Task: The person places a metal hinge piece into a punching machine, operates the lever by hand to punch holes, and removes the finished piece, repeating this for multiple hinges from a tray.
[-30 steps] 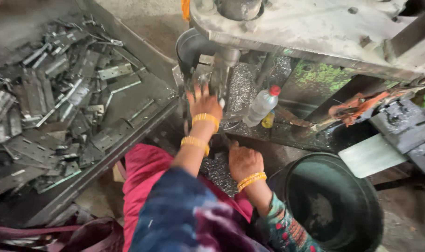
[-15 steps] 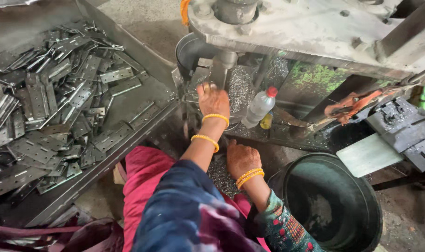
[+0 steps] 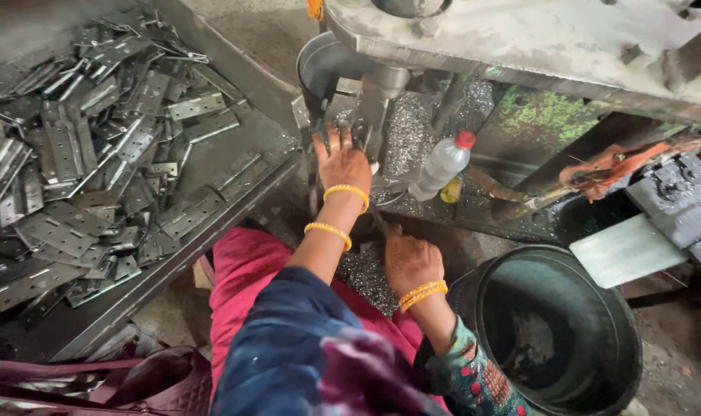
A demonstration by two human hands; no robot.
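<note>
Under the machine's spindle (image 3: 391, 81), your left hand (image 3: 343, 163) lies flat with fingers spread, pressing a workpiece I cannot make out, likely to steady it. Nearer you, your right hand (image 3: 410, 262) rests curled on metal shavings (image 3: 366, 276); whether it grips anything I cannot tell. Left of your hands, a tray (image 3: 235, 100) holds grey hinges (image 3: 73, 177); right, a dark bucket (image 3: 558, 331) shows little inside.

Dusty concrete floor (image 3: 273, 31) under flat daylight; a grey tray (image 3: 235, 200) at left, a dark bucket (image 3: 566, 323) at right.
</note>
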